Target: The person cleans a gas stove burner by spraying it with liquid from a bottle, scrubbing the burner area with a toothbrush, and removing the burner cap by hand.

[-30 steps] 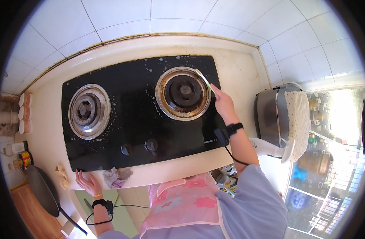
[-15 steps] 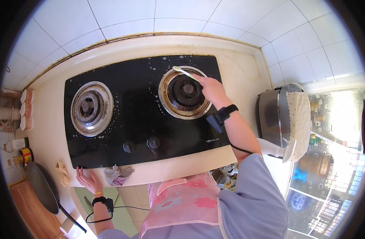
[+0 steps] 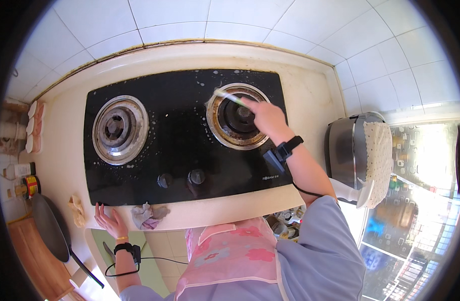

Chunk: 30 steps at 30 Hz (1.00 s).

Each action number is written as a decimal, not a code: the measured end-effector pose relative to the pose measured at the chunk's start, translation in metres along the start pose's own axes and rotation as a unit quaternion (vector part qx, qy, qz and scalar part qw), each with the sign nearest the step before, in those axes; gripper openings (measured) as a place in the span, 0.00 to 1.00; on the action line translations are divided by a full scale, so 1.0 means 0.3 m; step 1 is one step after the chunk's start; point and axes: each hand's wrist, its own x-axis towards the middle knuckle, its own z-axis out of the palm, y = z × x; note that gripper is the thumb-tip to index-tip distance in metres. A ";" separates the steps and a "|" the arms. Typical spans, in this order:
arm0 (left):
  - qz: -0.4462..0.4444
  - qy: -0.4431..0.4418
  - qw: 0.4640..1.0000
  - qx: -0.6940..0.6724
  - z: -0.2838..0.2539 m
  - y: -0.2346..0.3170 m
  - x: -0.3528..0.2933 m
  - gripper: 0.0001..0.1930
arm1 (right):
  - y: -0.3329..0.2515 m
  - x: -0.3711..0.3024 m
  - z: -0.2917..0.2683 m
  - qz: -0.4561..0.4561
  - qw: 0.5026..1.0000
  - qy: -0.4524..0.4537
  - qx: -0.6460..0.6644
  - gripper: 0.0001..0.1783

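Observation:
My right hand (image 3: 271,120) is closed around a slim toothbrush (image 3: 230,96), white with some green. Its head rests at the upper left rim of the right burner (image 3: 214,126), whose metal ring has brown stains. Around both burners, whitish drops dot the black glass gas stove (image 3: 177,105). The left burner (image 3: 120,156) has a shinier ring. My left hand (image 3: 110,223), fingers spread, lies on the counter's front edge with its fingertips at the stove's lower left corner. A crumpled grey and pink rag (image 3: 149,216) is just right of it.
Beyond the counter's right part stands a grey appliance (image 3: 340,145) under a dotted cloth (image 3: 378,155). At the left are a dark frying pan (image 3: 51,228), a tan cloth (image 3: 76,210) and pink-and-white containers (image 3: 35,128). Two knobs (image 3: 196,176) sit near the stove's front.
The toothbrush head has moved slightly down along the burner's upper left rim, with my right hand shifting too. My left hand stays at the counter edge. The whole view has shifted a little.

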 end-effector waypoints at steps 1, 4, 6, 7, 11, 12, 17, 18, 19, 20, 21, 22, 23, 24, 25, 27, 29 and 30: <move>0.000 0.001 1.000 -0.001 0.002 0.002 0.004 0.20 | 0.028 0.017 -0.003 0.019 1.000 0.019 -0.006 0.34; 0.001 0.003 1.000 0.001 0.006 0.005 0.007 0.20 | 0.027 0.017 0.008 0.035 0.999 -0.002 0.016 0.35; -0.005 0.000 1.000 -0.004 0.008 0.004 0.005 0.20 | -0.043 -0.045 0.022 -0.013 0.999 -0.039 0.020 0.34; -0.006 0.000 1.000 -0.002 0.006 0.000 0.002 0.20 | -0.073 -0.080 0.036 -0.038 0.999 -0.037 -0.001 0.35; -0.008 -0.001 1.000 -0.002 0.009 -0.004 -0.002 0.20 | -0.046 -0.065 0.045 -0.038 0.999 -0.004 -0.003 0.34; -0.009 -0.002 1.000 0.001 0.009 -0.004 0.001 0.20 | -0.041 -0.036 0.034 -0.023 1.000 0.010 -0.003 0.35; -0.010 -0.003 1.000 0.004 0.017 -0.014 -0.003 0.20 | -0.090 -0.129 0.066 -0.030 1.000 0.004 -0.002 0.35; -0.014 -0.005 1.000 0.006 0.017 -0.012 -0.005 0.20 | -0.094 -0.172 0.083 -0.041 0.999 -0.016 0.013 0.34; -0.016 -0.004 1.000 0.007 0.015 -0.014 -0.008 0.20 | -0.108 -0.208 0.079 -0.035 0.999 -0.040 0.008 0.34; -0.017 -0.006 1.000 0.008 0.012 -0.017 -0.010 0.20 | -0.119 -0.227 0.072 -0.030 0.998 -0.063 0.004 0.34; -0.013 -0.007 1.000 0.007 0.010 -0.015 -0.007 0.20 | -0.114 -0.231 0.070 -0.030 0.998 -0.046 -0.002 0.33; -0.012 -0.007 1.000 0.006 0.011 -0.016 -0.006 0.20 | -0.113 -0.218 0.073 -0.029 0.999 -0.045 -0.001 0.33; -0.008 -0.007 1.000 0.002 0.014 -0.018 -0.006 0.20 | -0.117 -0.184 0.078 -0.023 1.000 -0.005 -0.013 0.34; -0.003 -0.006 1.000 -0.002 0.017 -0.019 -0.005 0.20 | -0.123 -0.151 0.080 -0.016 0.999 0.037 -0.024 0.34; -0.001 -0.006 1.000 -0.002 0.021 -0.020 -0.005 0.20 | -0.136 -0.121 0.080 -0.005 0.999 0.036 -0.024 0.34; -0.007 -0.006 1.000 0.007 0.023 -0.021 -0.004 0.20 | -0.154 -0.132 0.108 -0.010 0.999 0.042 -0.003 0.34; -0.005 -0.004 1.000 0.007 0.023 -0.016 -0.004 0.20 | -0.164 -0.197 0.123 -0.028 0.999 0.028 0.004 0.34; -0.007 0.000 1.000 0.007 0.018 -0.013 -0.007 0.19 | -0.157 -0.237 0.146 -0.042 0.999 0.018 -0.011 0.37</move>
